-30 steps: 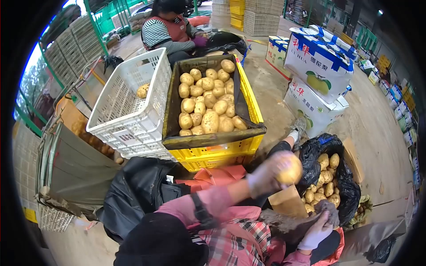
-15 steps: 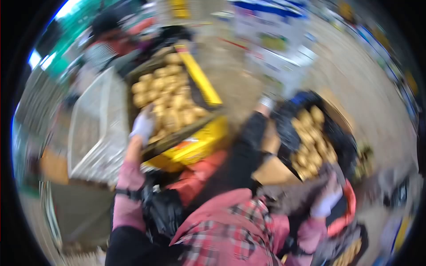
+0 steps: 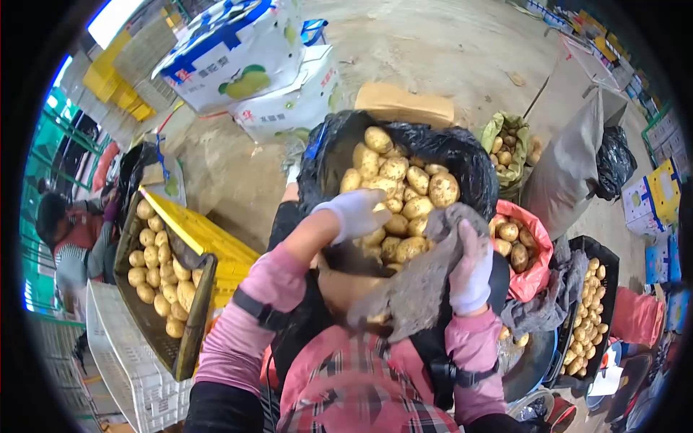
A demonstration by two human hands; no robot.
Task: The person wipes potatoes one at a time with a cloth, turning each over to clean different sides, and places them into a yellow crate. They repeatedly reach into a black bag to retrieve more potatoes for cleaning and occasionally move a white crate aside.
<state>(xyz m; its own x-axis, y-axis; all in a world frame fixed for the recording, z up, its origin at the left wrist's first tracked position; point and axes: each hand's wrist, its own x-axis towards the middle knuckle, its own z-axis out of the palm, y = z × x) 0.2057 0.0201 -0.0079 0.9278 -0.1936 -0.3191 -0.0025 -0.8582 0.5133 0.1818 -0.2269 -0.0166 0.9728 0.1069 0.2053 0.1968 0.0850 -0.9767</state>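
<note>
My left hand (image 3: pixel 355 214), in a white glove, reaches over the potatoes (image 3: pixel 395 249) in a box lined with black plastic (image 3: pixel 462 155). Its fingers curl against a potato (image 3: pixel 380 207) at the left side of the pile; the glove partly hides the grip. My right hand (image 3: pixel 471 268), also gloved, is closed on a grey cloth (image 3: pixel 415 292). That cloth hangs across the near right part of the box and covers some potatoes. Dirt marks show on several potatoes.
A yellow crate (image 3: pixel 209 252) of potatoes stands left, beside a white plastic crate (image 3: pixel 119 361). Stacked cartons (image 3: pixel 238 72) rise ahead. To the right are a red sack (image 3: pixel 538 278), a green sack (image 3: pixel 514 173) and a black crate (image 3: pixel 610 274), all holding potatoes. Another person (image 3: pixel 72 238) is far left.
My view has swung right. My left hand has moved from the yellow crate to the black-lined box. My right hand, with the cloth, now shows nearer the box.
</note>
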